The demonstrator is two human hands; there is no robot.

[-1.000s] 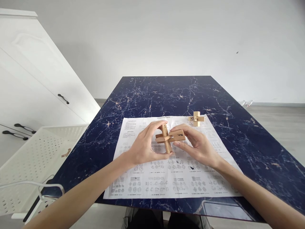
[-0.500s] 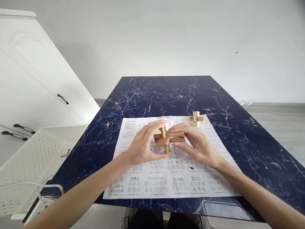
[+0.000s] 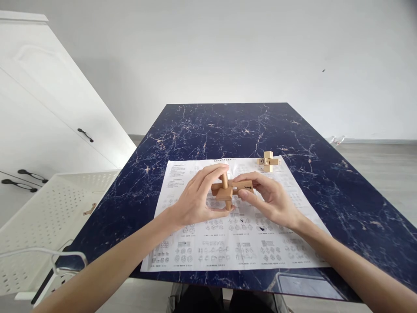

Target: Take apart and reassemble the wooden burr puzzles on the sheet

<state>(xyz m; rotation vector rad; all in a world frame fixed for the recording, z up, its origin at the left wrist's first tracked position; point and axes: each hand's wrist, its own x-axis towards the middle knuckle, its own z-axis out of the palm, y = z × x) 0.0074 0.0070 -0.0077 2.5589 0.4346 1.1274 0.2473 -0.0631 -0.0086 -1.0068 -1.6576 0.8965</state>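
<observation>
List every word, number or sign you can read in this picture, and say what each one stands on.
"3", probably, turned sideways: black mark on the wooden piece gripped by the right hand.
"6" or "G", I cannot tell which: black mark on the wooden cross farther back.
Printed sheet: its heading, text and captions are too small and blurred to read.

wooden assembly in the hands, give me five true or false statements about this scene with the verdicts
1. The left hand touches the wooden assembly. True.
2. The right hand touches nothing. False: it grips the assembly's black-marked end.
3. The printed sheet lies on the dark table. True.
4. A cross-shaped block sits at the sheet's near left corner. False: the cross-shaped block sits by its far right corner.
5. A white perforated basket is left of the table. True.
</observation>
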